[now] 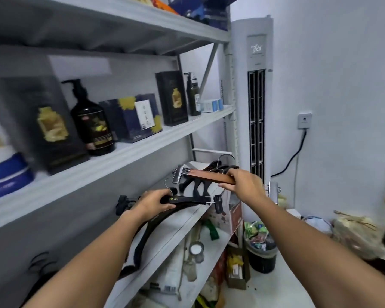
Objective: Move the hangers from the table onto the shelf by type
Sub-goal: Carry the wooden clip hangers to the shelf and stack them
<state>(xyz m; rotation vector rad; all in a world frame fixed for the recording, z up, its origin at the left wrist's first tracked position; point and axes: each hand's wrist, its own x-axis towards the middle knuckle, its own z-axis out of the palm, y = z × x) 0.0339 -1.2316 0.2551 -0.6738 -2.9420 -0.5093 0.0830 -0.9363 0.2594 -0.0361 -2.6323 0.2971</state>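
Note:
My left hand (pixel 153 202) grips a black clip hanger (pixel 188 200) with gold lettering, held level just above the grey shelf board (pixel 178 230). My right hand (pixel 242 183) holds a brown wooden clip hanger (pixel 209 175) by its bar, above the far end of that shelf; its metal clips stick out at both ends. Black curved hangers (pixel 196 187) lie piled on the shelf under the wooden one. Another black curved hanger (pixel 147 236) lies on the shelf below my left wrist.
The shelf above carries a dark pump bottle (pixel 93 125) and several dark boxes. A tall white air conditioner (pixel 256 96) stands right of the shelf unit. Below are clutter, a cardboard box and a full black bin (pixel 261 252) on the floor.

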